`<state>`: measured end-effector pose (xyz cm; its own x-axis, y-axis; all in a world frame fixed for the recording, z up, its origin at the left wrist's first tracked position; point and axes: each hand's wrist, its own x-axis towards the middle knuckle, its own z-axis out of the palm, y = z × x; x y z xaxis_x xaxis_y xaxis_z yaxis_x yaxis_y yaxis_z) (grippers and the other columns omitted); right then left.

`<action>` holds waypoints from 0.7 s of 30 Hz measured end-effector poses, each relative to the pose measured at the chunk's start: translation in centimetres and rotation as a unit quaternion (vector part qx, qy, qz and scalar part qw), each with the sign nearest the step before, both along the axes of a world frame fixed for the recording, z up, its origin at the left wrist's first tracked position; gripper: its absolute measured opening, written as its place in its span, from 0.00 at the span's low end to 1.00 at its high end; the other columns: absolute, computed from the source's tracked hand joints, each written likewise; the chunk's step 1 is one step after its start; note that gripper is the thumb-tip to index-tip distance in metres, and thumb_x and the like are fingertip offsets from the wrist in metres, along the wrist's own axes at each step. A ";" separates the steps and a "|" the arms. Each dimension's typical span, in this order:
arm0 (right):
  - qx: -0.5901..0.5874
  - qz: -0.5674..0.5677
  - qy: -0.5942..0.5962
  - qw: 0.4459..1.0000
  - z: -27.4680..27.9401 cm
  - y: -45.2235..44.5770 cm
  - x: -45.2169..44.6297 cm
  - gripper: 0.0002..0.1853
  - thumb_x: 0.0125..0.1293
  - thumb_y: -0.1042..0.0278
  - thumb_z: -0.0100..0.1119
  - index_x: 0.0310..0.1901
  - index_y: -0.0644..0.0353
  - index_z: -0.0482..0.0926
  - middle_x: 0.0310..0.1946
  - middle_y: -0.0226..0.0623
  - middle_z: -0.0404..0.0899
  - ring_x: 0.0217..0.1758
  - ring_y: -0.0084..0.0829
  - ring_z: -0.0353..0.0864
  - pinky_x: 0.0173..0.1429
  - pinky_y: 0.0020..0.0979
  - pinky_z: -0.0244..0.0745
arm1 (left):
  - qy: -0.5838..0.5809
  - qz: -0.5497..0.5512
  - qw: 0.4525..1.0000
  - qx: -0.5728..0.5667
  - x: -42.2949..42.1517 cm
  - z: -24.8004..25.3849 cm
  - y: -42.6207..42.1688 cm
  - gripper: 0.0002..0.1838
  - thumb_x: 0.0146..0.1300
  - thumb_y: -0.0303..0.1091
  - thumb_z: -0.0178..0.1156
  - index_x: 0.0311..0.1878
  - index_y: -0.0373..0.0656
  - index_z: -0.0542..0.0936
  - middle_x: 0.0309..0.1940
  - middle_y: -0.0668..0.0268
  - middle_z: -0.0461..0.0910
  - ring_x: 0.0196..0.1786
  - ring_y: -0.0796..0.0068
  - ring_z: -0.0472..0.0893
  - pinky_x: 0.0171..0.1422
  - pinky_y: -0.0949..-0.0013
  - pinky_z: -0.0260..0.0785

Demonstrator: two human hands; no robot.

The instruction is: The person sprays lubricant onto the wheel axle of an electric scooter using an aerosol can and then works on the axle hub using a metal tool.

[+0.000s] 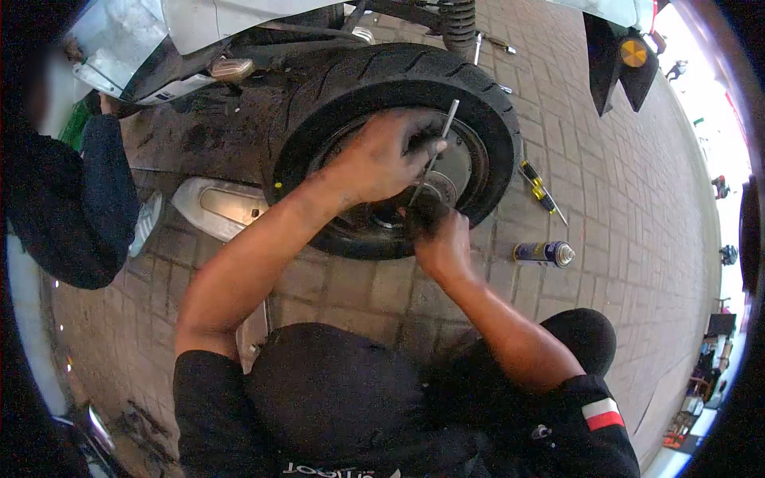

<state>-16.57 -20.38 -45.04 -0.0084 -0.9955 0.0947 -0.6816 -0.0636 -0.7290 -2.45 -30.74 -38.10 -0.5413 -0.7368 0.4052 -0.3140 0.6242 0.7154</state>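
Rod (449,119) slants one to seven o'clock across wheel (460,163); our left hand (386,151) pinches its middle, our right hand (443,239) nearer seven-o'clock end, grip we cannot tell.

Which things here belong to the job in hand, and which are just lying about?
Seemingly part of the job:
wheel, beneath the left hand and right hand
thin metal rod, at the left hand

Probably lying about:
spray can, right of the wheel
yellow-handled tools near it
pale panel
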 end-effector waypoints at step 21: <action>-0.096 -0.027 0.042 0.994 -0.5 -0.2 -1.4 0.16 0.62 0.62 0.63 0.46 0.64 0.79 0.43 0.52 0.80 0.49 0.53 0.77 0.48 0.39 0.72 | -0.011 -0.007 0.998 0.062 -4.9 2.8 -2.5 0.24 0.69 0.45 0.54 0.60 0.37 0.73 0.55 0.47 0.76 0.60 0.51 0.74 0.68 0.59 0.62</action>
